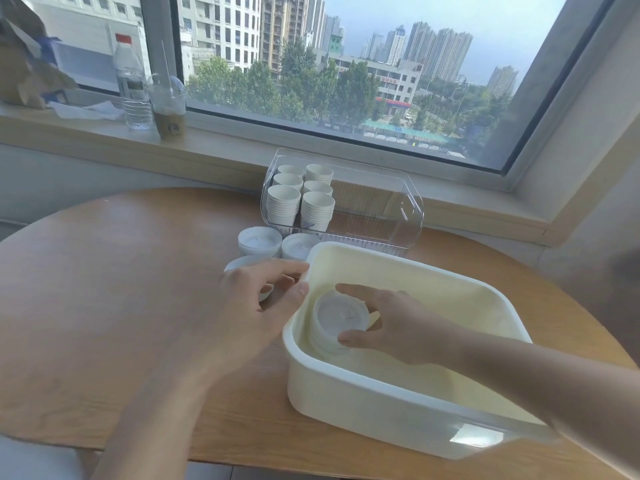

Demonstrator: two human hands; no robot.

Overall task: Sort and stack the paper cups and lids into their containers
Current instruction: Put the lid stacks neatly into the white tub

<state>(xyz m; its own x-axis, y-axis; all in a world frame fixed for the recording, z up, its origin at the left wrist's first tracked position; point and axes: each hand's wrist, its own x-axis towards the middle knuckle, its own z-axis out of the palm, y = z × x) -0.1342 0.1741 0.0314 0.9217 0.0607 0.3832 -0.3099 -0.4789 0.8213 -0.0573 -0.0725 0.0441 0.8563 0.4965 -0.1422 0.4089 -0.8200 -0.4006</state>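
A cream plastic bin point(398, 403) sits at the table's right. Inside it, near the left wall, stands a stack of white lids point(337, 318). My right hand point(391, 327) grips this stack, with a finger behind it and the thumb in front. My left hand point(256, 306) hovers just outside the bin's left rim, fingers loosely curved over another lid stack point(242, 263). Two more lid stacks point(259, 241) point(298, 247) stand behind it. A clear container point(388, 216) at the back holds several stacks of white paper cups point(299, 195) in its left part.
The round wooden table point(114, 289) stretches left of the bins. On the window sill at the back left stand a water bottle point(132, 84), a plastic drink cup point(169, 109) and a crumpled paper bag point(24, 67). The clear container's right part holds nothing.
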